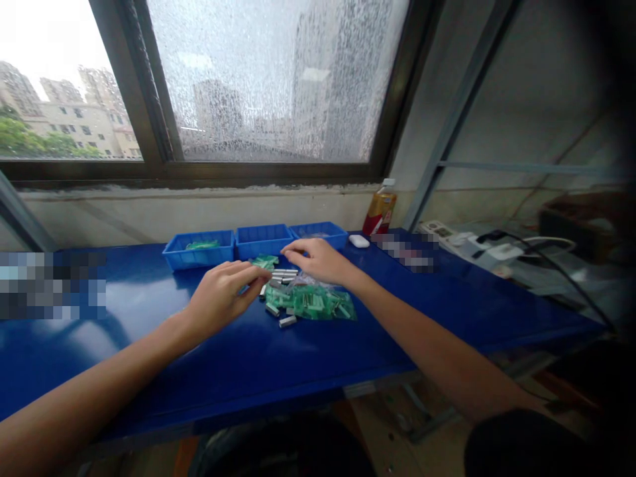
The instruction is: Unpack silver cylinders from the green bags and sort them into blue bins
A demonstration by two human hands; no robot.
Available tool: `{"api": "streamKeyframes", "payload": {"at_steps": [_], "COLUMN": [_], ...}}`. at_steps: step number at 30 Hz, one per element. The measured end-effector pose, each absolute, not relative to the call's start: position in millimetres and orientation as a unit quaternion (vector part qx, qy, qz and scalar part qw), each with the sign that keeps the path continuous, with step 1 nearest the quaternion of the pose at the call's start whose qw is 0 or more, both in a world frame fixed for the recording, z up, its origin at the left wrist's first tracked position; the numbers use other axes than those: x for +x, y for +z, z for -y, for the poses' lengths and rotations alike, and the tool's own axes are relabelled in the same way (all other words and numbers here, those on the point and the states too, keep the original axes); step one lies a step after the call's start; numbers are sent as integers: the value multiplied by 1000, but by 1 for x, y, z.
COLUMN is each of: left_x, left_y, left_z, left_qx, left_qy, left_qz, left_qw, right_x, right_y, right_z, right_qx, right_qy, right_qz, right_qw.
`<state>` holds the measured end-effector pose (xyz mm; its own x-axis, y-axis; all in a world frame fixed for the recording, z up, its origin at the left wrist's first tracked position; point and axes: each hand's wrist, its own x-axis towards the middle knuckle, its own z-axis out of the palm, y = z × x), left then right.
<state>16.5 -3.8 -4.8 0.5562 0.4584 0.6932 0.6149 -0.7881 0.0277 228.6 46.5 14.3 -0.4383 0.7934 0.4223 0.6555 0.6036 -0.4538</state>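
Note:
My left hand [223,291] is over the left side of a small pile, its thumb and forefinger tips brought together. Whatever sits between them is too small or hidden to make out. My right hand [320,260] hovers above the back of the pile, fingers bent towards the thumb in a pinch, and I cannot make out what it holds. Below both hands lie several short silvery metal pieces [287,321] and green translucent plastic bags [318,301] with small parts inside. A smaller green bag [265,262] rests behind, in front of the trays.
Three blue plastic trays stand in a row at the back: a left tray [199,260] with green bags, a middle tray [263,250] and a right tray [340,233]. A white rounded case [359,241], a drink bottle [381,209] and a power strip [489,255] are to the right.

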Motion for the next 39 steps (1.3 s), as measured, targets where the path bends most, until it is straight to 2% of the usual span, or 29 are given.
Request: {"api": "streamKeyframes", "payload": {"at_steps": [5, 8, 11, 13, 16, 18, 23, 39], "left_x": [10, 8, 7, 7, 8, 10, 10, 19], "left_y": [1, 1, 1, 2, 4, 4, 1, 6], "left_z": [5, 3, 1, 0, 1, 0, -5, 8], "left_qx": [-825, -822, -822, -821, -786, -756, -764, -774], "left_qy": [-431, -427, -426, -431, -463, -478, -455, -447], "left_qz": [357, 373, 378, 371, 365, 379, 417, 439], "left_qw": [73, 42, 4, -51, -185, -238, -191, -91], "right_x": [197, 192, 193, 194, 196, 196, 194, 191], "right_y": [5, 1, 1, 2, 4, 5, 5, 3], "right_z": [-25, -23, -22, -21, -18, -15, -10, -5], "right_qx": [-340, -336, -346, -357, -362, -352, -332, -283], "right_qy": [411, 474, 431, 350, 197, 128, 67, 24], "right_qz": [774, 717, 717, 748, 811, 837, 855, 848], "right_qw": [340, 384, 425, 437, 414, 398, 393, 448]}}
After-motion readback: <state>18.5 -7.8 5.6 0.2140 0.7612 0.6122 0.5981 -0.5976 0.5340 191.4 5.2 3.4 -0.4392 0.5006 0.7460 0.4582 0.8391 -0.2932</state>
